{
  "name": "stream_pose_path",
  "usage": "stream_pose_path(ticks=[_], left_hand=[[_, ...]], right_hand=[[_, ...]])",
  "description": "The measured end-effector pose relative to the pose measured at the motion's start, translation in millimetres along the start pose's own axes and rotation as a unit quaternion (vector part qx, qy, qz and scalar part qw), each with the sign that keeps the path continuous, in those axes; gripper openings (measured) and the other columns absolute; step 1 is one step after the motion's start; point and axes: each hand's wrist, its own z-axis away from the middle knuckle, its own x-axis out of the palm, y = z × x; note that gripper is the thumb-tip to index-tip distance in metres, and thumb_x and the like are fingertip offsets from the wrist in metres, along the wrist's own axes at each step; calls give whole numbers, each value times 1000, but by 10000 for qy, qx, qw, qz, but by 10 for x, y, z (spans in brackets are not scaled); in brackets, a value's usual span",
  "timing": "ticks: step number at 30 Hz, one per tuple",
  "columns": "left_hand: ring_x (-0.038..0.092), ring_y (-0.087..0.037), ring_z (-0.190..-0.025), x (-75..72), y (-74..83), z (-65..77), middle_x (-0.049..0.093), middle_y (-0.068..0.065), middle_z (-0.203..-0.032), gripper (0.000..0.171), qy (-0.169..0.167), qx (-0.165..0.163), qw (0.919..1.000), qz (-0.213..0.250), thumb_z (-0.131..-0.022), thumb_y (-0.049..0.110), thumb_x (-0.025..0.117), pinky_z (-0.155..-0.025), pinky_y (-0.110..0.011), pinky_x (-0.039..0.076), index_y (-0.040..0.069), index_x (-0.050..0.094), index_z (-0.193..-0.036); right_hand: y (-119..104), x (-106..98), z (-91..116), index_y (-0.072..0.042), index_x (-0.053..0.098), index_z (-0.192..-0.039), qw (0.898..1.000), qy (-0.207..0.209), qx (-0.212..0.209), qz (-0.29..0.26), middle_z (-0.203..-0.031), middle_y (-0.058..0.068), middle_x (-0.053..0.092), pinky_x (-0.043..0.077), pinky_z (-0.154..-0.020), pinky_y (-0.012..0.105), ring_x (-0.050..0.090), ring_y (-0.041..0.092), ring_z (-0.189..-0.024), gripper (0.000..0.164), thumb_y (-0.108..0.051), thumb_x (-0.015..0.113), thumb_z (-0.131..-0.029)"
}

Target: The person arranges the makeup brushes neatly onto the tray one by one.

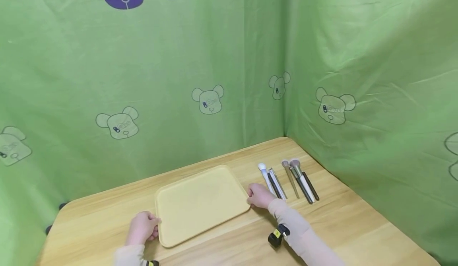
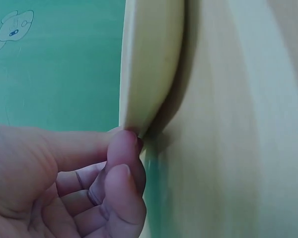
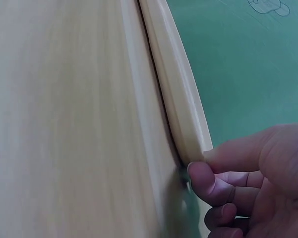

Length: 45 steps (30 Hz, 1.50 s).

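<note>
A pale yellow rectangular tray [image 1: 202, 206] with rounded corners and a low rim lies at an angle over the wooden table. My left hand [image 1: 142, 225] pinches its left rim between thumb and forefinger. At the opposite short side, my right hand [image 1: 260, 195] pinches the rim near the front right corner. In the left wrist view the tray edge [image 2: 151, 59] runs up from the fingertips, a dark shadow line beside it. The right wrist view likewise has the tray edge [image 3: 181, 94] meeting thumb and forefinger. Nothing lies on the tray.
Several makeup brushes lie on the table to the right of the tray, in a left group [image 1: 274, 182] beside my right hand and a right group [image 1: 302, 180]. Green curtains [image 1: 171, 75] with bear prints stand behind and right of the wooden table [image 1: 358, 226].
</note>
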Motion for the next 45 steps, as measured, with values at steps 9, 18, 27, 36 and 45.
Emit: stream_pose_path(ticks=[9, 18, 27, 36, 45], left_hand=[[55, -12, -47, 120, 161, -51, 58, -6, -58, 12, -231, 114, 9997, 31, -82, 11, 57, -45, -25, 52, -1, 55, -79], [56, -13, -46, 225, 197, -118, 58, -6, -58, 13, -345, 83, 9986, 392, -82, 11, 59, -44, -26, 52, -1, 54, -80], [57, -14, -49, 228, 162, -85, 58, -8, -60, 14, -692, -100, 9932, 930, -84, 10, 56, -49, -28, 54, -4, 54, -84], [57, -14, -51, 212, 68, -158, 59, -7, -63, 21, -1052, -90, 9852, 1347, -84, 15, 57, -52, -28, 54, -4, 55, -90], [58, -12, -54, 237, 52, -174, 60, -6, -64, 24, -1192, -98, 9814, 1500, -84, 17, 58, -54, -28, 55, -5, 56, -92]], right_hand=[[129, -99, 127, -9, 45, -62, 9995, 136, 271, 55, -53, -1, 50, 37, -48, 20, 51, 8, -44, 19, 0, 62, -64], [227, -146, 189, -7, 45, -66, 9985, 174, 525, 16, -59, 0, 49, 39, -49, 21, 53, 9, -47, 19, 1, 62, -63], [188, -370, 85, -10, 52, -63, 9963, -232, 823, 1, -54, 3, 56, 39, -46, 22, 48, 11, -46, 15, -8, 66, -67], [287, -705, -180, -7, 55, -72, 9912, 816, 1021, 215, -63, 3, 58, 38, -53, 24, 50, 16, -59, 20, -25, 61, -79], [280, -644, -247, -10, 48, -59, 9824, 1061, 1516, 255, -54, 0, 45, 35, -50, 26, 43, 18, -57, 26, -25, 59, -77]])
